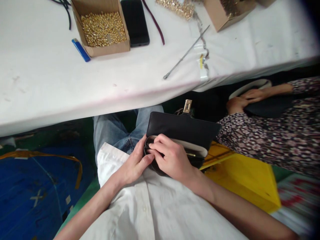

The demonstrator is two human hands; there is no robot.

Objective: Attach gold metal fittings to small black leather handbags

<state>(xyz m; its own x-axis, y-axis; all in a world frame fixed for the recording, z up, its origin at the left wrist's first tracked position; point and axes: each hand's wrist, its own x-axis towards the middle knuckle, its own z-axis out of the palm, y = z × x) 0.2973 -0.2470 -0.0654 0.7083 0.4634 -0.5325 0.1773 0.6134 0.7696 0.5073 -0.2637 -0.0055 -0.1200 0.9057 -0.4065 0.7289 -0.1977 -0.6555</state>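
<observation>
A black handbag point(180, 128) rests on my lap, its flap folded back and a gold clasp point(187, 106) standing up at the flap's edge. A pale lining shows in its opening. My left hand point(136, 163) grips the bag's left end, with the thumb on the near side and the fingers behind. Bent fingers of my right hand point(172, 158) reach into the opening at that same end and pinch close to the left thumb. What the right fingertips hold, if anything, is hidden.
On the white-covered table point(45, 90) are a box of gold metal pieces point(103, 30), a blue lighter point(80, 50), a black phone point(136, 23) and a thin metal rod point(186, 52). Right of me, a co-worker's hands point(246, 98) hold a dark item. A yellow crate point(245, 183) stands below.
</observation>
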